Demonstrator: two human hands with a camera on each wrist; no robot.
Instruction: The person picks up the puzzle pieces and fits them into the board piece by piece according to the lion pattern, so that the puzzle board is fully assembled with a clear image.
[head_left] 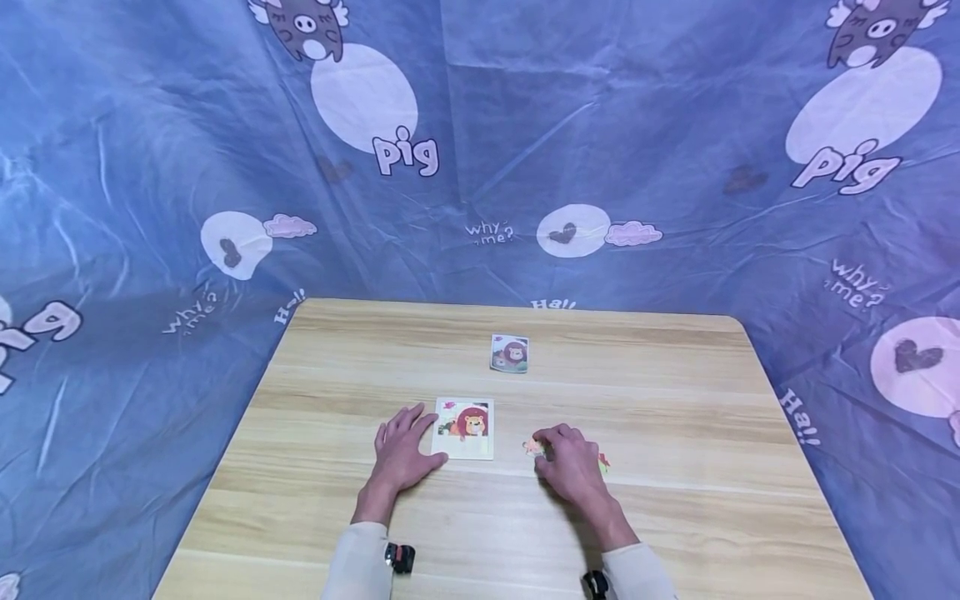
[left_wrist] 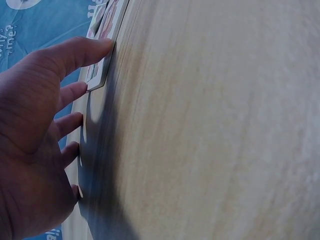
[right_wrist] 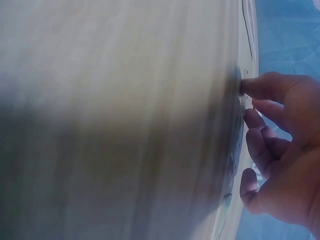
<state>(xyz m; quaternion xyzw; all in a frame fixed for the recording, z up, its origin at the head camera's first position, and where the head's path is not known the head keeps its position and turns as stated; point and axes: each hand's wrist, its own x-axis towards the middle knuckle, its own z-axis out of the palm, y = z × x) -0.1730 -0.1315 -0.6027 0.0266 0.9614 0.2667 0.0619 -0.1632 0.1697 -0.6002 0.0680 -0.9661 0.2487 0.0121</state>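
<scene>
A white-framed lion puzzle board lies flat on the table, its picture partly filled in and its lower part pale. My left hand rests at its left side, with the thumb on the lower left corner and the index finger on the upper left edge. In the left wrist view the thumb touches the board's rim, fingers spread. To the right of the board, my right hand pinches a small colourful puzzle piece at the tabletop between thumb and curled index finger. More pieces lie partly hidden beyond this hand.
Farther back on the wooden table lies a small lion picture card. A blue printed cloth hangs behind the table and along both sides.
</scene>
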